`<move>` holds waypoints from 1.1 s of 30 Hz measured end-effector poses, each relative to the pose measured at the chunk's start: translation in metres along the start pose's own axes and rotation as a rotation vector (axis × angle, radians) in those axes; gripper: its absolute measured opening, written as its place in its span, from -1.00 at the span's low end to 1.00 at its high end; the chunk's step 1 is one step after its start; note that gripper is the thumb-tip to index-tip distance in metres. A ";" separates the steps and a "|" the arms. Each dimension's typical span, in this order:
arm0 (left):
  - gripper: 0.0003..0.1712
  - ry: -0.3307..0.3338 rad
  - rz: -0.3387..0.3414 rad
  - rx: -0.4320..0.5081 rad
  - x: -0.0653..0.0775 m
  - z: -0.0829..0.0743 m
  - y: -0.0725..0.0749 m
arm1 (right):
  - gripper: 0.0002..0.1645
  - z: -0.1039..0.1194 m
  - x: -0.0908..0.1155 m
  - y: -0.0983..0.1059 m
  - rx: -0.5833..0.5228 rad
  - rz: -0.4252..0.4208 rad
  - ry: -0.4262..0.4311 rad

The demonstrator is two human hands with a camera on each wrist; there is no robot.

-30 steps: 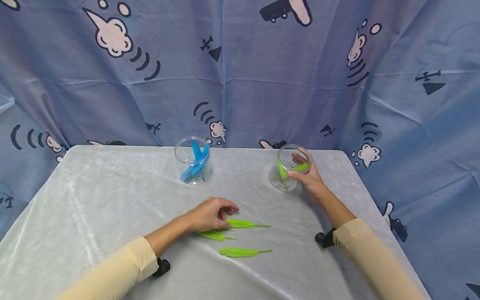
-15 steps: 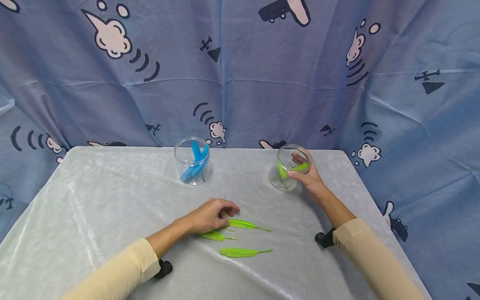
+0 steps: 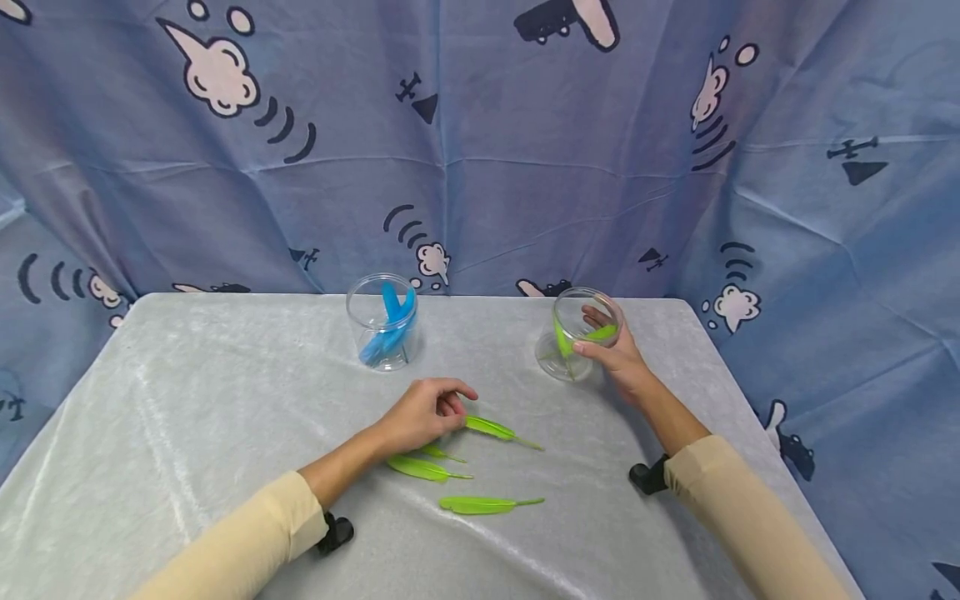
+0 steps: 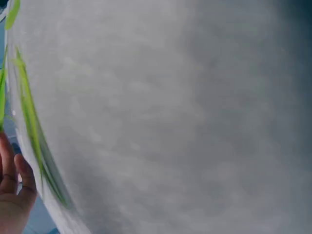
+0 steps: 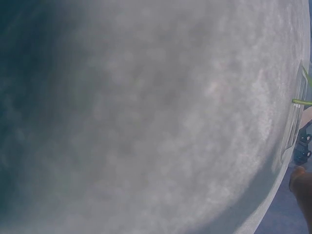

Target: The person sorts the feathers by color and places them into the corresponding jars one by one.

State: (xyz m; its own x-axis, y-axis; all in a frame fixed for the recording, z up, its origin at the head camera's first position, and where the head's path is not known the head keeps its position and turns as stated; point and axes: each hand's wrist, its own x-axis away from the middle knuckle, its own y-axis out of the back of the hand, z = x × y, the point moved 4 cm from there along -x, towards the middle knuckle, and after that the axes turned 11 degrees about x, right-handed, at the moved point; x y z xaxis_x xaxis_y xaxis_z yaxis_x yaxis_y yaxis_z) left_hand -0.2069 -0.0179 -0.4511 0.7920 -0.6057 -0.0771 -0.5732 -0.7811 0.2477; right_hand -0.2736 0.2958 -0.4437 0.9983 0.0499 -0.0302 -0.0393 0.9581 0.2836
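Observation:
In the head view my left hand (image 3: pixel 423 414) pinches a green feather (image 3: pixel 491 428) by its broad end, its quill pointing right. The left wrist view shows the left hand (image 4: pixel 13 187) at the edge with that feather (image 4: pixel 2 97) at the fingertips. Under and in front of this hand lie more green feathers, one (image 3: pixel 420 467) partly beside another, and a separate feather (image 3: pixel 483 504) nearer me. My right hand (image 3: pixel 617 357) grips a clear plastic jar (image 3: pixel 562 362), which tilts slightly and has green feathers (image 3: pixel 600 333) inside.
A second clear jar (image 3: pixel 367 333) stands upright at the back left of the table and holds blue feathers (image 3: pixel 392 329). Pale grey cloth covers the table (image 3: pixel 225 400). Behind it hangs a blue printed curtain (image 3: pixel 480 150).
The left hand has lifted a green feather off the table and moved slightly away from me, uncovering more of the feathers beneath. The right hand and its jar stay in place.

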 end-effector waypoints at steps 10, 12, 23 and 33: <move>-0.70 -0.022 -0.181 0.082 -0.020 -0.015 0.007 | 0.11 0.000 0.000 0.000 -0.012 0.001 0.002; -0.71 -0.029 -0.213 0.103 -0.025 -0.020 0.008 | 0.11 0.001 0.000 0.000 -0.015 0.001 0.005; -0.69 -0.036 -0.325 0.205 -0.050 -0.045 0.017 | 0.12 -0.003 0.001 0.000 0.009 -0.004 0.000; -0.70 -0.096 -0.386 0.261 -0.066 -0.059 0.020 | 0.12 -0.004 -0.001 0.000 -0.003 -0.007 -0.005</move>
State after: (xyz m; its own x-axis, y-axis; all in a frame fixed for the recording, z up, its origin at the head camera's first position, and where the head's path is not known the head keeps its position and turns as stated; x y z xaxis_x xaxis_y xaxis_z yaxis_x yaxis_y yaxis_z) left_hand -0.2583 0.0157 -0.3842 0.9414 -0.2653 -0.2082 -0.2843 -0.9564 -0.0666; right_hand -0.2747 0.2967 -0.4474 0.9987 0.0420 -0.0275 -0.0326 0.9592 0.2809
